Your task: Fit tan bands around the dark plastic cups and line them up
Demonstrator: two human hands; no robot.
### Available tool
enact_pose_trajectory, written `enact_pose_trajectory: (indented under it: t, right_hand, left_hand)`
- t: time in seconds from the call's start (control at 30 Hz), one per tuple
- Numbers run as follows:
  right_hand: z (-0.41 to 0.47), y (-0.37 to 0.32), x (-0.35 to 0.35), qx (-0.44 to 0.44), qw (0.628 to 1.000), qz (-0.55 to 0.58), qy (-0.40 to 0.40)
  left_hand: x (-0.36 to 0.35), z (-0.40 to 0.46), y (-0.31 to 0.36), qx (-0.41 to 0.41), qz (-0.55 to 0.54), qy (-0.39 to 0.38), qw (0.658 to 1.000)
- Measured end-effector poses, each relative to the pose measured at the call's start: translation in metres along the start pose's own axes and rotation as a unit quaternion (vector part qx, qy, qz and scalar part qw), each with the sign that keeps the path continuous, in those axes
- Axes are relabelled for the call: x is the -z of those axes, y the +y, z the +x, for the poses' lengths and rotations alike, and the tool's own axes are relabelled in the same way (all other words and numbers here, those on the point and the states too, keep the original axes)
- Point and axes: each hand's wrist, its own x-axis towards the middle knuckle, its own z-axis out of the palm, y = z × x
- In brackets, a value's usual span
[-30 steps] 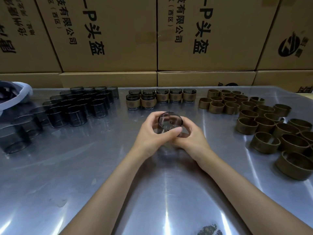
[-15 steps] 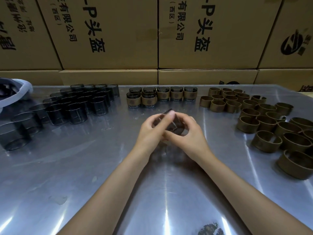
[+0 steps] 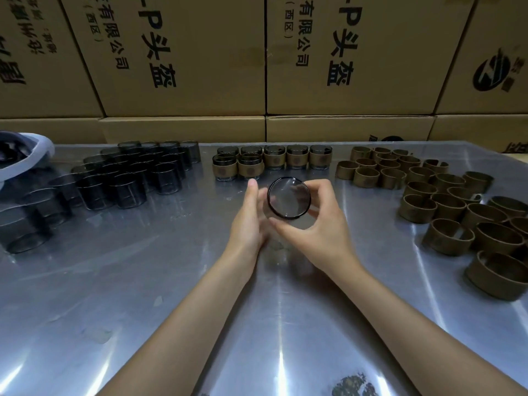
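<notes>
From the head camera, the right hand [image 3: 320,224] grips a dark transparent cup [image 3: 288,198], its fingers [image 3: 320,186] curled over the far side of the rim and the thumb reaching under the near edge. The cup is tipped on its side so its round end faces the camera, lifted above the shiny metal surface [image 3: 171,281] near the middle of the view. The left hand [image 3: 250,221] stands edge-up just beside the cup, its fingers straight and together, pointing away from the person, their inner side against the cup's left wall. Both forearms come in from the bottom of the view and meet at the cup. No band can be made out on the held cup. Behind the hands, banded cups [image 3: 271,161] stand lined up in two short rows at the back of the surface. To the left a cluster of bare dark cups [image 3: 128,178] stands upright, and to the right loose tan bands [image 3: 445,201] lie spread towards the edge. Cardboard boxes [image 3: 183,52] with printed characters are stacked behind the surface.
</notes>
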Motion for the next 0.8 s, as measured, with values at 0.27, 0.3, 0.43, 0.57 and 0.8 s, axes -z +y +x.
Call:
enact_pose_trajectory:
  t: [0.27,0.3,0.43,0.57,0.8]
  right_hand:
    - [-0.001,0.004,-0.002,0.034,0.998,-0.060,0.010]
    - [-0.001,0.004,-0.003,0.048,0.996,-0.075,0.004]
    - [-0.004,0.005,-0.005,0.089,0.988,-0.124,-0.019]
    - [-0.003,0.004,-0.004,0.084,0.990,-0.114,-0.014]
    - [0.005,0.001,0.003,-0.019,0.999,0.032,0.004]
  left_hand:
    - [-0.007,-0.004,-0.003,-0.060,-0.031,0.014,0.998]
    - [-0.006,-0.004,-0.002,-0.043,-0.052,0.018,0.998]
    - [-0.005,-0.005,-0.002,-0.045,-0.041,0.023,0.998]
    - [-0.006,-0.009,-0.004,-0.106,0.042,-0.002,0.993]
    - [-0.004,-0.011,0.000,-0.232,0.203,-0.042,0.950]
